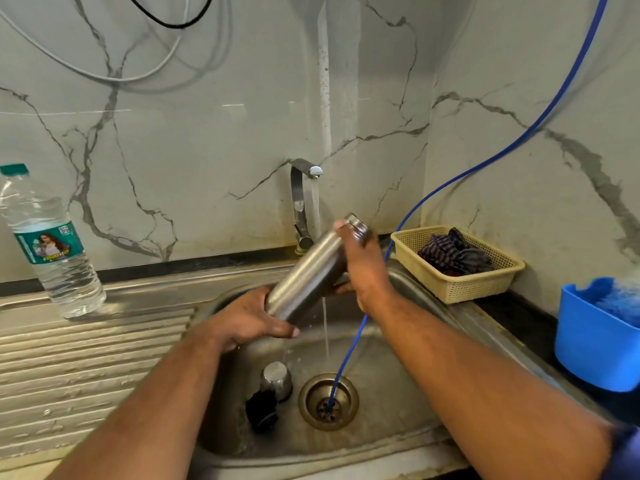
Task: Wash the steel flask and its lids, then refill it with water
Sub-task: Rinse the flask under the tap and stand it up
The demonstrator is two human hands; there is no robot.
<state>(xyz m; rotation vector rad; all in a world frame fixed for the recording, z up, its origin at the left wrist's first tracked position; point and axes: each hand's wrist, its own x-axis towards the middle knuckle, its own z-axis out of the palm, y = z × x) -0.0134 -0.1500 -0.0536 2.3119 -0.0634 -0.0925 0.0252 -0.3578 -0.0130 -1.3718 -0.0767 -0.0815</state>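
The steel flask (308,271) is up in the air over the sink (398,393). It is tilted, with its open mouth up and to the right. The left hand (249,317) is curled round the bottom end. The right hand (363,265) is wrapped round the top part, just under the mouth. Both hands grip it tight.

Water (315,206) runs from the tap (299,195) onto the flask, and a thin stream falls off below it.

Down in the sink lie two lids. The steel lid (277,375) and the black lid (261,408) touch each other, just left of the drain (328,400). A thin blue tube (346,355) comes down from the wall and its end pokes into the drain.

On the ribbed board left of the sink stands a plastic water bottle (52,251) with a green cap. Its green label (48,242) has a small square code and a picture of a person on it. The words are too blurry to read.

To the right of the sink sits a yellow basket (460,285) with a striped cloth (453,254) inside. Nearer, at the right edge, is a blue tub (588,348). Behind it all is a grey wall with dark vein lines.
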